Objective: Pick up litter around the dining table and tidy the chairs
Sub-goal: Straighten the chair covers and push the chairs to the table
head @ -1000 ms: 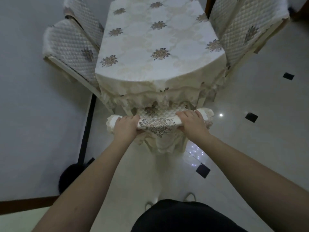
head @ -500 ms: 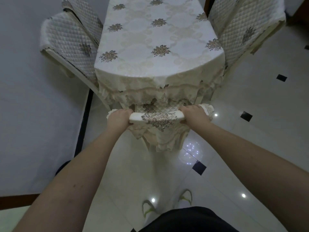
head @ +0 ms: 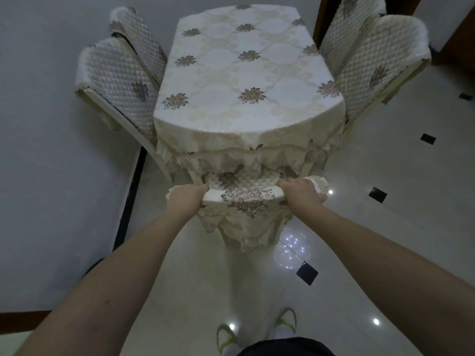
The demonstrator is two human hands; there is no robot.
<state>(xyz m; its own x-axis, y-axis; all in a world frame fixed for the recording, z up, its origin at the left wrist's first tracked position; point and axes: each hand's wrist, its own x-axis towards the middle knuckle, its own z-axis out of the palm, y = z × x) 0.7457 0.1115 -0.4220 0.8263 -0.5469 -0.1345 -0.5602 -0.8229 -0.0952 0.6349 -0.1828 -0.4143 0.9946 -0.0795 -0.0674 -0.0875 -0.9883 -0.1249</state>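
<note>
A dining table (head: 246,73) under a cream flowered cloth fills the upper middle of the view. At its near end stands a chair (head: 244,199) with a cream embroidered cover, its seat tucked under the hanging cloth. My left hand (head: 186,200) grips the left end of the chair's top rail. My right hand (head: 299,192) grips the right end of the same rail. Both arms are stretched forward. No litter shows on the floor in this view.
Two quilted chairs (head: 120,80) stand along the table's left side by the grey wall (head: 51,150). Two more quilted chairs (head: 372,60) stand on the right. The glossy tiled floor (head: 398,201) has small black inlays. My feet in slippers (head: 285,322) are at the bottom.
The chair has slid forward, further under the table, with both hands holding its top rail. My arms have stretched out and my slippers have come into view.
</note>
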